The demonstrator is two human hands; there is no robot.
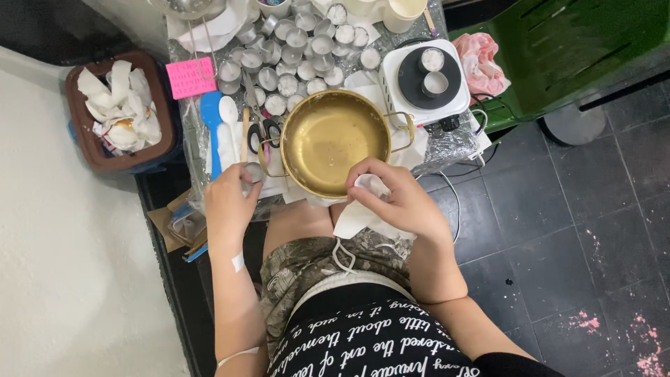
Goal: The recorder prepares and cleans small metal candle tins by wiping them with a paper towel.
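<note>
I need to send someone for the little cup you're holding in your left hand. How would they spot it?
Start at the gold pot mid-table. Just left of its handle, the left hand pinches a small silver metal cup. Unlike the many similar cups clustered behind the pot, it sits alone at the table's near edge.

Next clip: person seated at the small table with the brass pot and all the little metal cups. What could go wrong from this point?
The brass pot sits at the table's near edge, over the lap; a nudge from the right hand, which holds a white tissue at its rim, might tip it. The left hand holds a small metal cup beside the scissors. Two cups sit on the hotplate, possibly hot.
</note>
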